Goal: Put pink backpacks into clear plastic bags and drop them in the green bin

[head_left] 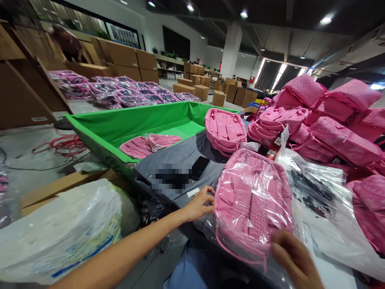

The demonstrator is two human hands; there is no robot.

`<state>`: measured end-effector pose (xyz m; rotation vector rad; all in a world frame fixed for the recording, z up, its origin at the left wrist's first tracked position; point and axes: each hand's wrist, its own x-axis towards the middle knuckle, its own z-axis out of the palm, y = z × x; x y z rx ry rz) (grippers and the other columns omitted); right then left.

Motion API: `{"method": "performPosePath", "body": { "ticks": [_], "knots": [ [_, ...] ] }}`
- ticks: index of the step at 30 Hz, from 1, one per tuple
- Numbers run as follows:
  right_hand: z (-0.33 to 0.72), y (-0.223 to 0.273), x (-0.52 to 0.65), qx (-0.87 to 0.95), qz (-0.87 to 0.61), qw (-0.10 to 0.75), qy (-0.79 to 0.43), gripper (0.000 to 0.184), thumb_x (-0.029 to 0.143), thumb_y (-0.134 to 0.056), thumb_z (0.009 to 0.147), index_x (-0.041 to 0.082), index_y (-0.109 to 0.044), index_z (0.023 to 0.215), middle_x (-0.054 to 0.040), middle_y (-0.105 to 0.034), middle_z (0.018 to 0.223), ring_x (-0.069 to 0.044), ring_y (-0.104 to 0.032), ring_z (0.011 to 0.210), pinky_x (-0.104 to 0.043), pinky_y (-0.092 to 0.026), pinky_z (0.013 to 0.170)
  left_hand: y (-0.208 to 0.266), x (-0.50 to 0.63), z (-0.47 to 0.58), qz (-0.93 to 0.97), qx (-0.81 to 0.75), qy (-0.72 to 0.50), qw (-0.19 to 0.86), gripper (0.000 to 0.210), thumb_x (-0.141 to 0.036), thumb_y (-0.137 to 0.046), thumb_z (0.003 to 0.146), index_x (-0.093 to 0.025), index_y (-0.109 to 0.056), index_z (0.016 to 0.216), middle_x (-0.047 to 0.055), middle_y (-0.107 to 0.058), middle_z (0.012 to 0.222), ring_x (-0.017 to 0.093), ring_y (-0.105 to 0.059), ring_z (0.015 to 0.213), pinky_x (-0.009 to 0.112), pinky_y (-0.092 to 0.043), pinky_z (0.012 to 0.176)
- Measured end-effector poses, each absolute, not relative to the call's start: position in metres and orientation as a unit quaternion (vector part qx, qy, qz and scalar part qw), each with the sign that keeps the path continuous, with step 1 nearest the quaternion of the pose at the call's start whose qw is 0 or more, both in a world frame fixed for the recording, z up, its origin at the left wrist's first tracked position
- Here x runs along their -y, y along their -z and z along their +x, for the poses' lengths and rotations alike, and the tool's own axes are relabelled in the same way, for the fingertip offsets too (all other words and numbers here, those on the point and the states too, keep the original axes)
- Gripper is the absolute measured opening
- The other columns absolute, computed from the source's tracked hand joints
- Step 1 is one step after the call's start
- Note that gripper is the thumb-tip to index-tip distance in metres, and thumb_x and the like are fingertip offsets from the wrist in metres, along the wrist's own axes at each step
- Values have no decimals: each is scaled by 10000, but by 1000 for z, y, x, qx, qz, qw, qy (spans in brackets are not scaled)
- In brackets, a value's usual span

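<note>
In front of me a pink backpack (252, 196) lies strap side up inside a clear plastic bag (221, 241), on a grey cloth-covered table. My left hand (200, 204) is at the bag's left edge, its fingers bent and closed on the film. Over the lower right corner, my right hand (291, 257) is curled and a little blurred, its fingers closed at the loose film. Another pink backpack (225, 130), without a wrapper, rests just beyond. To the right lies a stack of clear printed plastic bags (321, 200).
Pink backpacks (345, 136) are heaped at the right. A green-lined bin (135, 116) holds wrapped pink bags. On the table lies a black phone (200, 167). A white sack (66, 228) stands at lower left. Cartons (120, 56) and a bending person (67, 44) are behind.
</note>
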<state>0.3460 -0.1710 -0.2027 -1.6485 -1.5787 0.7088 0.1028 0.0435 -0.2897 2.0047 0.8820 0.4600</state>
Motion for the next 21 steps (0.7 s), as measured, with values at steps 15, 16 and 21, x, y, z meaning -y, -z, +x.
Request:
{"method": "performPosePath", "body": {
  "ticks": [15,16,21],
  "knots": [
    [322,238,64,746,-629,87,-198,239,154,-387,993,169,-622,1031,-120,-668,1034,-234,-607,909,-365,-455,807,283,-45,97,804,-351,-159,452,104,-158,-709,814,-180,-630,750,29,-503,1251,239,-541,1156,457,-352,1126],
    [322,238,73,776,-600,88,-174,302,159,-355,1012,173,-634,1125,-142,-671,1130,-251,-620,1000,-388,-476,871,284,-46,97,806,-350,-156,451,100,-159,-710,813,-182,-634,752,27,-506,1244,237,-543,1150,450,-357,1119],
    [310,242,96,841,-511,-7,-177,533,447,-470,1043,282,-415,1547,-154,-476,1584,-348,-513,1408,-572,-471,1112,288,-50,100,818,-346,-147,435,80,-180,-695,803,-190,-633,754,14,-541,1167,221,-570,1099,382,-417,1039]
  ]
}}
